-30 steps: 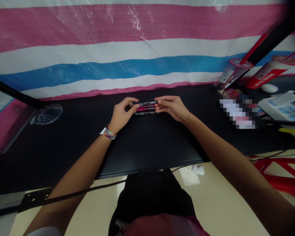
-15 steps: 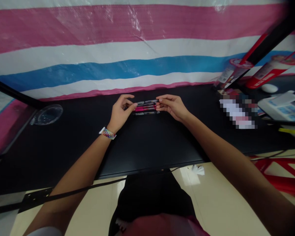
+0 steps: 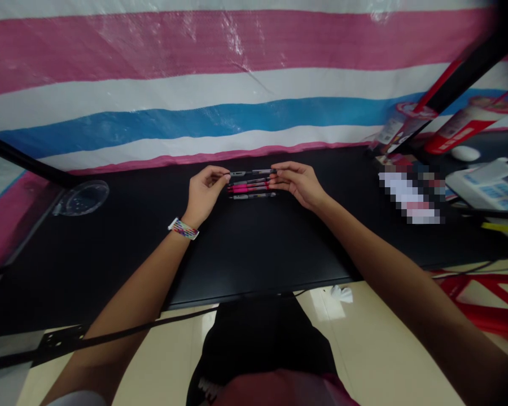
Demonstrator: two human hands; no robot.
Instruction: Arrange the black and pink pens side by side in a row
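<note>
A grey and black pen (image 3: 246, 173) stretches between my two hands at the back of the row. My left hand (image 3: 205, 190) pinches its left end between thumb and fingertips. At the other end, the thumb and index finger of my right hand (image 3: 298, 184) close on the tip. Right below lie pink pens (image 3: 239, 188), side by side, with the lower fingers of my right hand by their right ends. Another grey pen (image 3: 252, 195) lies nearest to me, apart from both hands. A multicoloured band circles my left wrist.
On the black table (image 3: 254, 242), a clear plastic lid (image 3: 84, 198) lies at the left. Lidded cups with red straws (image 3: 402, 127), a white oval object (image 3: 465, 153) and papers (image 3: 489, 183) crowd the right. A striped sheet (image 3: 237, 118) hangs behind.
My left hand has shifted slightly left and now pinches the left end of the back pen. That pen has moved a little up and away from the pink pens.
</note>
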